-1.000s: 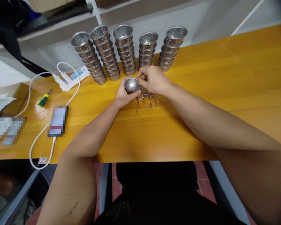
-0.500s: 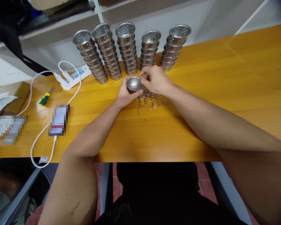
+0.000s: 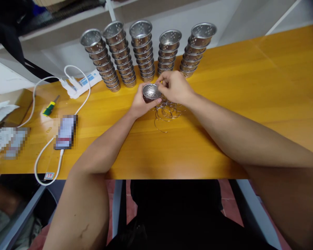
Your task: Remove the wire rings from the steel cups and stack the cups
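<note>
Fingers: left hand [image 3: 138, 103] cups perforated cup [image 3: 150, 92], right hand [image 3: 173, 86] pinches its rim | wire rings [image 3: 167, 113] beside | cup stacks [image 3: 143, 52] behind

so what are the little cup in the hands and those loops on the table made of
The perforated cup looks like thin metal, probably steel or aluminium: silvery, shiny, punched with holes. The wire loops look like bare metal wire: thin, grey, glinting. The table looks like varnished wood, though its grain could be laminate.

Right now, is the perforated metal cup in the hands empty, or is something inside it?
Empty: the perforated metal cup, held by the left hand, shows its bare holed bottom.
</note>
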Motion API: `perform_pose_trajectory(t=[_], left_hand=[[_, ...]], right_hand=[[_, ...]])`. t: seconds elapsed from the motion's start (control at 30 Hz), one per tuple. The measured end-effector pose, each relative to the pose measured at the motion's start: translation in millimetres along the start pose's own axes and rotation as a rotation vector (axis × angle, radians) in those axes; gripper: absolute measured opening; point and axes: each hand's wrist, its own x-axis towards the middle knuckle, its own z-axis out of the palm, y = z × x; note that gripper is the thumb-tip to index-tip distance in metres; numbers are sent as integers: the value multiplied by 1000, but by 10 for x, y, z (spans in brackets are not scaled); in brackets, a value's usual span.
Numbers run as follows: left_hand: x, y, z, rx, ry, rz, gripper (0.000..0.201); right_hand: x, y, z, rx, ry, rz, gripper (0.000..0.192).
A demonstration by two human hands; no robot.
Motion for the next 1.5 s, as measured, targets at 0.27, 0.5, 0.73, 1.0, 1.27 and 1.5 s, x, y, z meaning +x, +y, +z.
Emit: perform_pose_trajectory(t=[0.27,0.5,0.73,1.0,1.27,1.5], left_hand=[[-14,86,22,-5,11,4,114],[34,24,-71,-130,19,-53,99],[45,15,-88,-176,-30,-62,102],[90,-41,-85,-57,-33,5,105],[82,1,-76,-62,-35,-1,105],[58,14,-83,-103,-79,-26,104]], right_hand=[[-11,-49,109,117,-9,10,14],[62,19,-116,453,-319,7,48],[39,31,-149,544,-391,34,79],[26,-91,-144,535,-352,71,79],[36,-25,-104,532,-312,97,71],[33,52,-120,583,-373,85,68]])
